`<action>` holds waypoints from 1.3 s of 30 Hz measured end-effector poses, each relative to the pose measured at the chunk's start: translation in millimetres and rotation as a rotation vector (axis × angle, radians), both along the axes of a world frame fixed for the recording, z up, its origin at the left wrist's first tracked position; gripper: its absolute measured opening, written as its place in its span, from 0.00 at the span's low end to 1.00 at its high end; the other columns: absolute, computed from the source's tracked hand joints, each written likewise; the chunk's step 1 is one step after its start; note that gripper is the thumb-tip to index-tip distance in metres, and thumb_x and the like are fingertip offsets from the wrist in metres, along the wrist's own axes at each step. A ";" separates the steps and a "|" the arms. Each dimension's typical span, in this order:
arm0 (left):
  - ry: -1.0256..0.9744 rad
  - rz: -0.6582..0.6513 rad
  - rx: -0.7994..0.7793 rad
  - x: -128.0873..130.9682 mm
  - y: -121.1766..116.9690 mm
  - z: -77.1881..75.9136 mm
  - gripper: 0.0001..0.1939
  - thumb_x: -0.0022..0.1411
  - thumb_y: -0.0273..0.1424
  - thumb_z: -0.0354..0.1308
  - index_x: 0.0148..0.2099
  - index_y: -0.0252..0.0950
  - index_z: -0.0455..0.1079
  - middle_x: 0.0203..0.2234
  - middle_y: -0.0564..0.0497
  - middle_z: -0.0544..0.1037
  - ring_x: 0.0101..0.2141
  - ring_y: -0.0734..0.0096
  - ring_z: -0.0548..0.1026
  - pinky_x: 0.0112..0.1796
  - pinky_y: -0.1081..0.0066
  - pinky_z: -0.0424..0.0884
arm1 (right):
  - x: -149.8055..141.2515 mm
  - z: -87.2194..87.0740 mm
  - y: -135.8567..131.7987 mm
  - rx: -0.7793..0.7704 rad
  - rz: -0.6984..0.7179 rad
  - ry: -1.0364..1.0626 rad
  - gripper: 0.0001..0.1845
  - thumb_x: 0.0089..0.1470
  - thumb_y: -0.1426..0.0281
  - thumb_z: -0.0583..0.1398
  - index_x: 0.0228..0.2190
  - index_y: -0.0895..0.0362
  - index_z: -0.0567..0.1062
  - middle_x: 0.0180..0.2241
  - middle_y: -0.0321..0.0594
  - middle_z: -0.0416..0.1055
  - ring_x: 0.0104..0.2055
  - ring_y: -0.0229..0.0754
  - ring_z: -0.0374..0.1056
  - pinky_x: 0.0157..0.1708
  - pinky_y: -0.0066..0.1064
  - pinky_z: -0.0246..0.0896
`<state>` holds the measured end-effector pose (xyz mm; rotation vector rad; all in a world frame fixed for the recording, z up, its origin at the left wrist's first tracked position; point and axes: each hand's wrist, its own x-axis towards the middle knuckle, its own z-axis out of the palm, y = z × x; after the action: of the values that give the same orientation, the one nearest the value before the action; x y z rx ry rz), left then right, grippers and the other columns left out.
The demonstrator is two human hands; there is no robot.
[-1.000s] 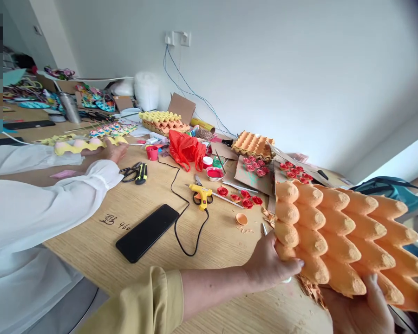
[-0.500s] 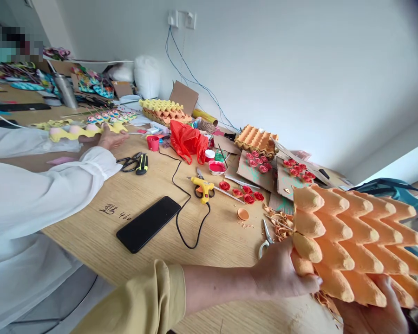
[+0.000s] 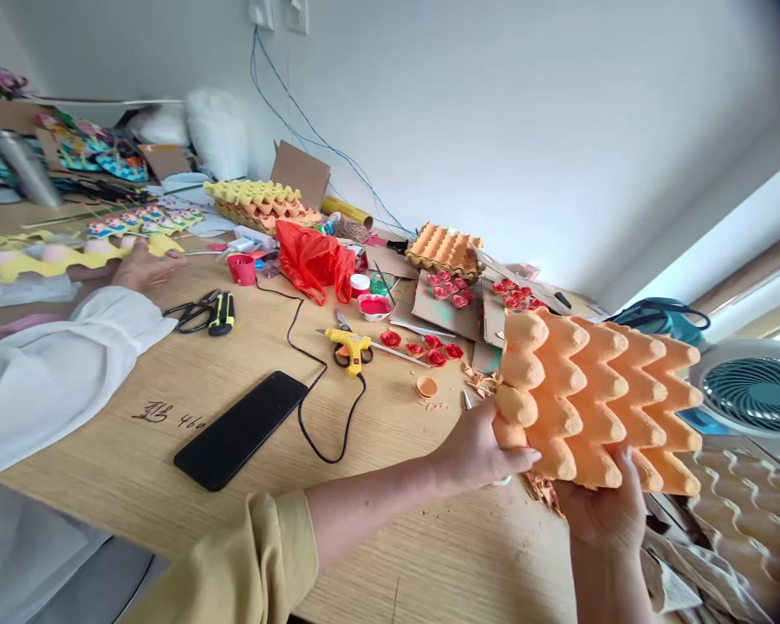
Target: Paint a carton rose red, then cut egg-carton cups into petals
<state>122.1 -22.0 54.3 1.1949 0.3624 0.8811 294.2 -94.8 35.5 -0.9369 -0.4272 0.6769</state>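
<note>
An orange egg tray (image 3: pixel 591 390) is held up above the table's right side, its pointed cups facing me. My left hand (image 3: pixel 477 451) grips its left edge, thumb in front and fingers behind. From below, my right hand (image 3: pixel 607 503) holds the lower edge, thumb over the front; its other fingers are mostly hidden behind the tray. Under and behind the tray lie orange shavings (image 3: pixel 542 492) and partly covered scissors (image 3: pixel 468 400). A loose orange cup piece (image 3: pixel 426 387) and several red paper-like roses (image 3: pixel 435 351) lie to the left of the tray.
A yellow glue gun (image 3: pixel 349 347), black phone (image 3: pixel 240 429) and utility knife (image 3: pixel 222 314) lie on the table (image 3: pixel 390 537). Red paint (image 3: pixel 374 305) stands behind. At left, a co-worker's hand (image 3: pixel 144 264) holds a yellow egg carton (image 3: pixel 71 260). A fan (image 3: pixel 770 390) stands right.
My view has turned to the right, so the table's things sit further left and the fan shows. Both hands still hold the orange egg tray, which now appears slightly smaller and higher.
</note>
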 end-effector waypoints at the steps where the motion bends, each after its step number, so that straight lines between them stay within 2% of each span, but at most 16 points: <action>1: -0.004 -0.003 0.015 -0.6 1.4 1.9 0.25 0.49 0.31 0.72 0.50 0.36 0.72 0.45 0.44 0.79 0.48 0.52 0.76 0.49 0.60 0.73 | -3.2 0.1 1.1 0.019 -0.014 0.004 0.26 0.57 0.58 0.62 0.57 0.47 0.72 0.58 0.37 0.73 0.60 0.49 0.68 0.54 0.46 0.71; 4: -0.054 0.059 0.008 0.1 4.5 6.0 0.27 0.52 0.36 0.72 0.51 0.35 0.70 0.48 0.42 0.78 0.51 0.52 0.75 0.50 0.59 0.72 | -11.4 -1.5 4.2 0.020 -0.037 0.024 0.27 0.56 0.56 0.63 0.56 0.47 0.73 0.56 0.37 0.74 0.59 0.49 0.69 0.52 0.46 0.72; 8: -0.096 0.141 -0.193 4.6 4.9 5.5 0.28 0.51 0.41 0.73 0.49 0.34 0.71 0.46 0.41 0.80 0.49 0.52 0.77 0.48 0.59 0.74 | -16.8 -8.9 6.8 -0.010 0.041 0.046 0.31 0.52 0.54 0.65 0.56 0.48 0.72 0.54 0.41 0.76 0.57 0.52 0.71 0.50 0.47 0.74; 11: -0.072 0.200 -0.257 5.5 4.5 4.9 0.28 0.49 0.43 0.73 0.47 0.33 0.72 0.44 0.41 0.81 0.48 0.53 0.78 0.45 0.62 0.74 | -19.9 -15.1 7.7 0.012 0.102 0.032 0.35 0.51 0.54 0.66 0.59 0.47 0.69 0.55 0.41 0.75 0.59 0.52 0.69 0.53 0.49 0.71; 16: -0.035 0.292 -0.228 1.6 10.7 9.7 0.24 0.49 0.43 0.72 0.43 0.33 0.74 0.40 0.42 0.81 0.42 0.57 0.79 0.41 0.65 0.74 | -30.9 -18.8 6.6 0.053 0.065 0.053 0.36 0.51 0.56 0.68 0.60 0.43 0.67 0.61 0.36 0.69 0.64 0.51 0.63 0.58 0.46 0.67; 20: -0.025 0.363 -0.150 -1.8 16.2 15.7 0.17 0.50 0.37 0.70 0.41 0.34 0.73 0.36 0.47 0.80 0.38 0.64 0.77 0.39 0.69 0.72 | -38.9 -14.5 5.5 0.081 0.144 0.053 0.30 0.53 0.59 0.67 0.57 0.45 0.71 0.60 0.36 0.70 0.64 0.49 0.63 0.60 0.46 0.65; 25: 0.002 0.386 -0.098 -1.9 12.0 18.1 0.10 0.51 0.31 0.67 0.36 0.34 0.72 0.29 0.51 0.77 0.32 0.69 0.74 0.34 0.72 0.70 | -40.8 -6.3 6.2 0.119 0.099 0.093 0.34 0.51 0.58 0.68 0.59 0.44 0.69 0.56 0.37 0.74 0.57 0.49 0.71 0.50 0.42 0.75; 30: 0.006 0.410 -0.056 -0.9 7.1 16.8 0.10 0.51 0.28 0.65 0.36 0.33 0.70 0.29 0.50 0.76 0.32 0.69 0.72 0.34 0.72 0.70 | -35.6 -7.2 5.1 0.128 0.140 0.090 0.32 0.53 0.58 0.66 0.59 0.46 0.70 0.54 0.39 0.75 0.54 0.49 0.73 0.45 0.41 0.77; 36: -0.032 0.390 -0.019 -3.5 0.8 21.7 0.09 0.51 0.25 0.65 0.35 0.33 0.69 0.28 0.52 0.75 0.31 0.71 0.71 0.32 0.74 0.70 | -32.0 -6.1 0.5 0.101 0.128 0.131 0.29 0.54 0.58 0.64 0.58 0.45 0.71 0.59 0.36 0.71 0.56 0.47 0.71 0.42 0.36 0.78; 39: -0.028 0.355 -0.022 -4.2 -3.4 22.8 0.09 0.51 0.24 0.65 0.36 0.33 0.68 0.29 0.51 0.75 0.32 0.71 0.72 0.33 0.74 0.70 | -29.8 -2.5 -2.3 0.052 0.107 0.144 0.30 0.53 0.58 0.65 0.58 0.44 0.71 0.60 0.35 0.70 0.57 0.48 0.70 0.40 0.36 0.79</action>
<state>117.9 -25.4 77.1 1.1140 0.5709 1.1952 264.4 -97.1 32.9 -0.8144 -0.3667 0.8215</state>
